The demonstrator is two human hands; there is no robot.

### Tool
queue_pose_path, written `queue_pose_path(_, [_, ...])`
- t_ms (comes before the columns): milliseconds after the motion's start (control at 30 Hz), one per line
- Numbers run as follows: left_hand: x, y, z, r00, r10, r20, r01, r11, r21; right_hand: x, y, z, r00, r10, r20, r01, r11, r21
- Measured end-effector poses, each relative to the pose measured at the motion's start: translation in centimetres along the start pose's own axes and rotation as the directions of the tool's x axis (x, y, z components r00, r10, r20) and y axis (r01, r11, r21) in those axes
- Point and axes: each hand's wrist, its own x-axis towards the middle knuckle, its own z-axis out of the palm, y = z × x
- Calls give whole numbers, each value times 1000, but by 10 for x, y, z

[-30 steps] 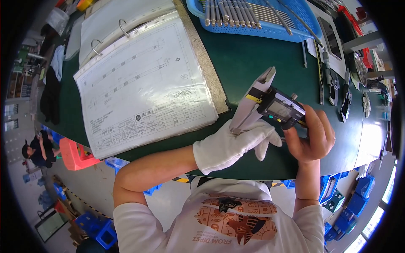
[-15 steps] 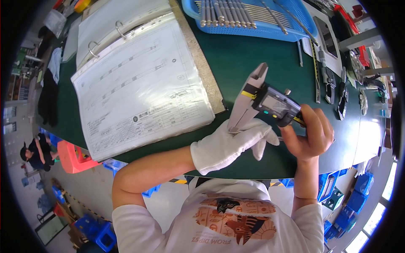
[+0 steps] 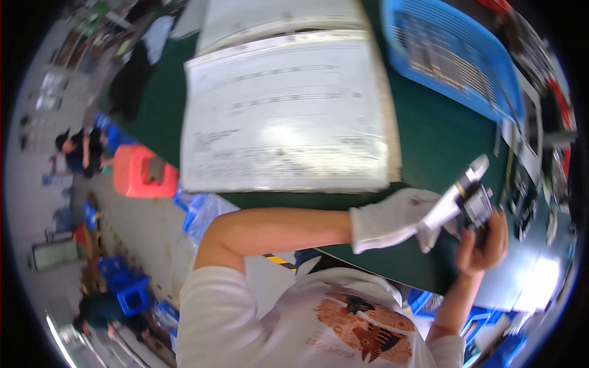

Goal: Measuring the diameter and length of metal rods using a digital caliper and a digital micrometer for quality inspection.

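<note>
My right hand point(image 3: 486, 250), bare, is closed around a digital caliper point(image 3: 477, 207) with a dark display body and pale metal jaws. The caliper is tilted, and its long jaws reach down to the fingers of my left hand point(image 3: 396, 219). That hand wears a white glove, its fingers curled behind and beside the jaws. Whatever lies between them is hidden and blurred. Left of the hands, a ring binder of drawings in clear sleeves point(image 3: 285, 116) lies open on the green table point(image 3: 429, 132).
A blue plastic basket point(image 3: 402, 64) with several metal rods point(image 3: 435, 58) stands at the far right. Various tools point(image 3: 524, 208) lie along the table's right side. A red stool point(image 3: 129, 172) stands on the floor at left, and a person point(image 3: 86, 150) is beyond it.
The whole view has swung, so binder, basket and hands appear farther right, with some blur. My right hand still holds the caliper against the gloved left hand.
</note>
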Motion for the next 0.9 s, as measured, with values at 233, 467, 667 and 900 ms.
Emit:
queue_pose_path(233, [2,-2,-4,992,-115,-59,106,985,-137,-2,-14,8,973,-218,81,216,976,38])
queue_pose_path(467, [3,0,-4,996,-94,-11,87,958,-274,1,-14,14,976,-213,43,210,976,55])
queue_pose_path(667, [9,-10,-10,995,-104,-2,98,947,-304,-3,-10,14,979,-180,93,175,983,60])
queue_pose_path(900, [12,-19,-15,998,-60,34,68,949,-308,-7,-9,12,982,-130,136,120,990,78])
